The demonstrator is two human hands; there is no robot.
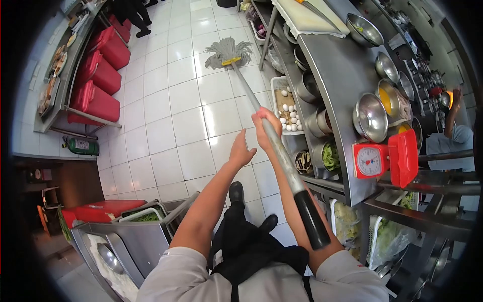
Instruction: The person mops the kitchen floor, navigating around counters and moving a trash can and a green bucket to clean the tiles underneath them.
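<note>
1. We have the mop stretched out ahead of us, its grey strands spread on the tiled floor and a yellow clamp at the joint.
2. Our right hand is closed round the handle, between the strands and the black grip, which slants back over our right forearm.
3. Our left hand is open just beside the handle, thumb apart from the fingers, holding nothing.
4. To the right of the handle we see a white crate of eggs, near our right hand, with metal pots beside it under the steel worktop.
5. On that worktop we see steel bowls and a red scale; its near edge and the crate bound the floor on our right.
6. To the left, red bins stand under another counter, well apart from the mop, with a green extinguisher near them.
7. Our black shoes are on the tiles below our hands; farther off, another person's dark legs stand near the bins.
</note>
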